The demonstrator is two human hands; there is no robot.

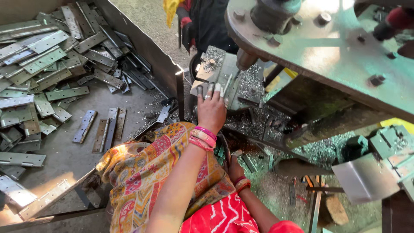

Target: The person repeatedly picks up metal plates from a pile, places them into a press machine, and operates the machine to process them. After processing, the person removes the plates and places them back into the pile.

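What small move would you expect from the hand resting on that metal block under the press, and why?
Probably a slight nudge to seat the metal strip. The left hand lies flat on the die block, fingertips by the strip, just beside the punch. The right hand hangs low, apart.

The press head (276,13) overhangs the die block (220,73), leaving seemingly tight room beneath.
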